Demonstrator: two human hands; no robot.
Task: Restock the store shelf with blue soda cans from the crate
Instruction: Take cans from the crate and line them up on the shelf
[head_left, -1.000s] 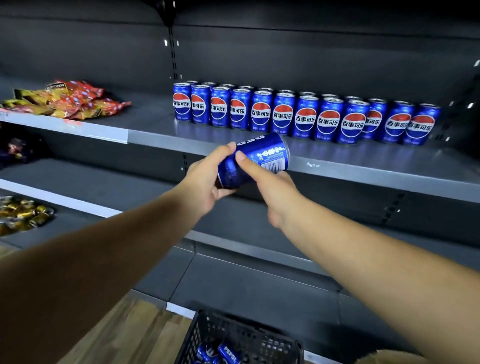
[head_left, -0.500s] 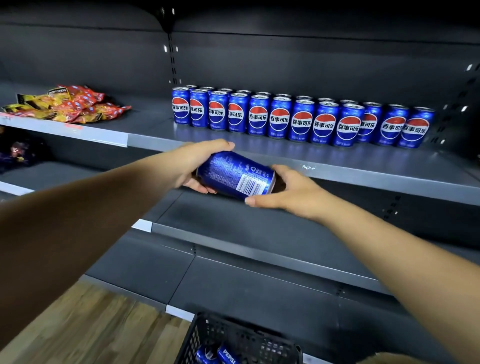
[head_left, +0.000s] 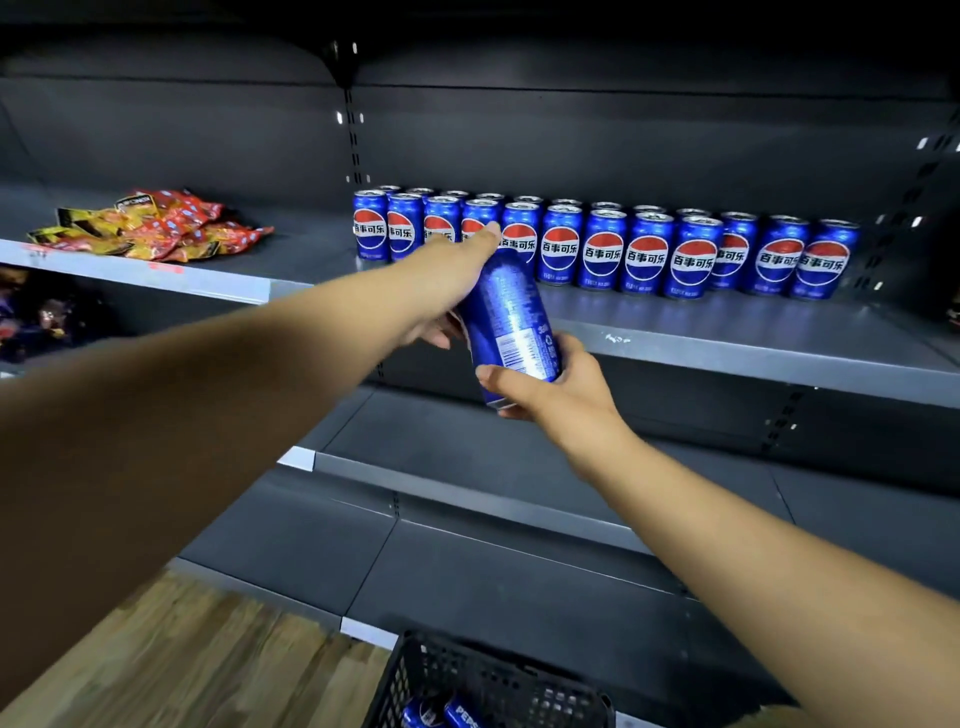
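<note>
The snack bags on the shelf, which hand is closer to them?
Left. The left hand holds the can near its top, on the snack bags' side; the right hand grips its lower end, farther away.

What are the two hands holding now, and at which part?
One blue aluminium soda can: left hand grips its upper end, right hand its lower end.

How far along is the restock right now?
Done: a double row of blue cans already stands upright along the upper shelf. In hand: one can held tilted in front of the shelf edge, left hand near its top, right hand round its base. Left: at least two cans show in the crate.
</note>
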